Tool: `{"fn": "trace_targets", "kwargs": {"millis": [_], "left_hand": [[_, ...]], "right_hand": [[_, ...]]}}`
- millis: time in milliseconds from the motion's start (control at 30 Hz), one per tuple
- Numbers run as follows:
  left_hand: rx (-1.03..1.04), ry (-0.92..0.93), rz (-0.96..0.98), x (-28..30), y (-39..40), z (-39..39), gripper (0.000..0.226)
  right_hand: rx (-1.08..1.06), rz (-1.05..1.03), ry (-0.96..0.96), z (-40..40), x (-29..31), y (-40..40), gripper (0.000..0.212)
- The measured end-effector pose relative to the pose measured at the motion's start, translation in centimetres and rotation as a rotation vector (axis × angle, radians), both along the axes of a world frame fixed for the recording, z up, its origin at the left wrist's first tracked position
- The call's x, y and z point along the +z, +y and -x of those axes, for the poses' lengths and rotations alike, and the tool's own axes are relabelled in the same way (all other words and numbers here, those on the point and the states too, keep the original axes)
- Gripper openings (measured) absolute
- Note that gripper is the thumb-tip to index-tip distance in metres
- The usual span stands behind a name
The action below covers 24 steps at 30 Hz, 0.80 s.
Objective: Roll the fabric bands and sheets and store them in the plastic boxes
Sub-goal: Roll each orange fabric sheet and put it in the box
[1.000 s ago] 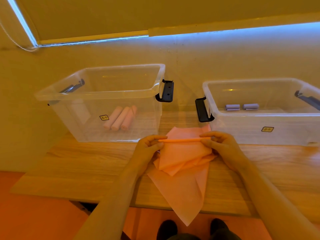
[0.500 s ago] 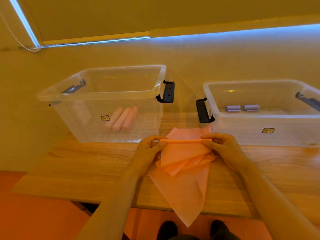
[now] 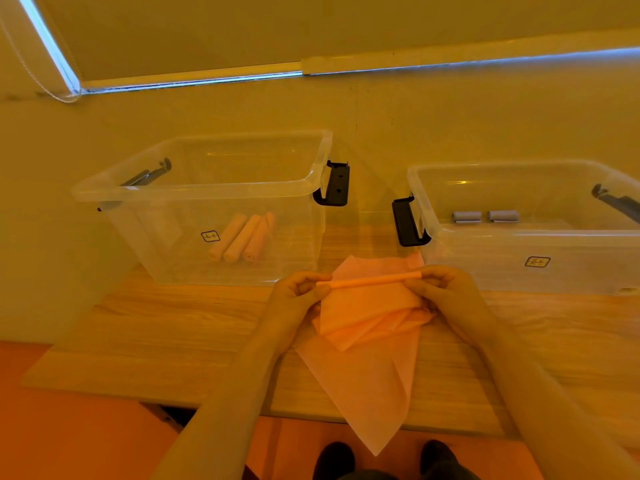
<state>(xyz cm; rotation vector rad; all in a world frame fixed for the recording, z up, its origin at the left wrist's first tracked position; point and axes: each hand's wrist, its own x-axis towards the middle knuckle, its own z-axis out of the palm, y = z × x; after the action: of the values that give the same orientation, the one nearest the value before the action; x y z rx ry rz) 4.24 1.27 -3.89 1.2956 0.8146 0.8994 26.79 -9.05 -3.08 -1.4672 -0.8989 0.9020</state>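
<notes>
Wooden counter (image 3: 173, 341). Two clear plastic boxes: left box (image 3: 194, 188) holds three pink rolls (image 3: 242, 242); right box (image 3: 519, 237) holds two grey rolls (image 3: 485, 216). Pink sheet (image 3: 363, 368) drapes off the counter's near edge. Left hand (image 3: 294, 292) and right hand (image 3: 446, 289) pinch its rolled top edge.

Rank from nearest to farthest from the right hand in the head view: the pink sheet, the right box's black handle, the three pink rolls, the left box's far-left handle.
1. pink sheet, held by the right hand.
2. right box's black handle, just up-left.
3. three pink rolls, inside the left box.
4. far-left handle, far rim corner.
</notes>
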Motion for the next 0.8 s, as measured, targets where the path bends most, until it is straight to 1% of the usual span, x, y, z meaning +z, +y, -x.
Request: {"fn": "trace_targets", "kwargs": {"millis": [100,167,267,400,567,667,800], "left_hand": [[-0.002,-0.009,0.003,-0.07,0.10,-0.06,0.024],[0.000,-0.003,0.017,-0.07,0.06,-0.08,0.022],[0.002,0.013,0.010,-0.18,0.05,-0.07,0.018],[0.000,0.002,0.019,-0.38,0.28,-0.19,0.025],[0.004,0.055,-0.063,-0.49,0.32,-0.10,0.013],[0.008,0.064,-0.074,-0.48,0.38,-0.06,0.010],[0.010,0.061,-0.091,-0.48,0.26,-0.19,0.011]], "right_hand": [[0.003,0.002,0.044,0.15,0.14,-0.03,0.010],[0.005,-0.002,0.057,0.21,0.26,-0.14,0.013],[-0.008,-0.012,0.034,0.28,0.26,-0.17,0.010],[-0.006,-0.020,0.052,0.11,0.08,-0.06,0.010],[0.024,0.003,0.061,-0.22,-0.11,-0.07,0.019],[0.035,0.006,0.036,-0.14,-0.04,-0.13,0.017],[0.018,-0.016,0.000,0.04,0.07,-0.10,0.014]]}}
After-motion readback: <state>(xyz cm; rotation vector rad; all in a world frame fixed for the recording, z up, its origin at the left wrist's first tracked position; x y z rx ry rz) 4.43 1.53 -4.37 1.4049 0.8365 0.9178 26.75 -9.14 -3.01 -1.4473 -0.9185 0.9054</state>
